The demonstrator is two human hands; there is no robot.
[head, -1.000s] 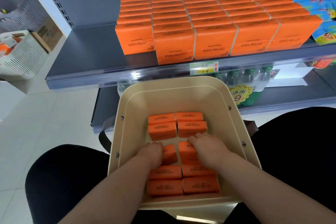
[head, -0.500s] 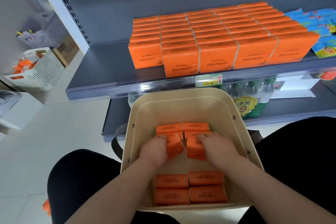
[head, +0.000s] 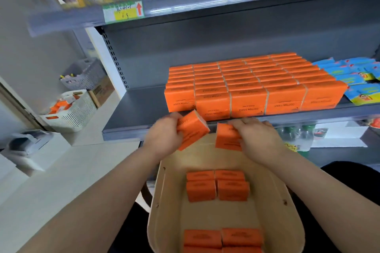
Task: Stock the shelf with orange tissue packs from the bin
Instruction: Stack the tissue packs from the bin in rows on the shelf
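**Two packs held at the shelf lip**

Head view, centre of frame: gripping one orange tissue pack (head: 192, 131) in the left hand (head: 162, 139), fingers curled round it, long axis tilted up toward the right; holding a second pack (head: 227, 137) in the right hand (head: 261, 139), fingers wrapped over its top edge, broad face toward the camera; both poised over the far rim of the bin (head: 164, 201), just below the front lip of the shelf (head: 139, 107).

Up and slightly right of both hands, middle right of frame: the stocked block (head: 246, 88), stood on edge in rows running front to back; to its left, bare shelf directly above the left hand. Judging from that, the gap is nearer to the left hand, the tilted pack needing to be turned upright to match the rows.

Lower in the frame: remaining packs (head: 216, 185) lying on the bin floor; far right, blue packets (head: 353, 76) beside the block.
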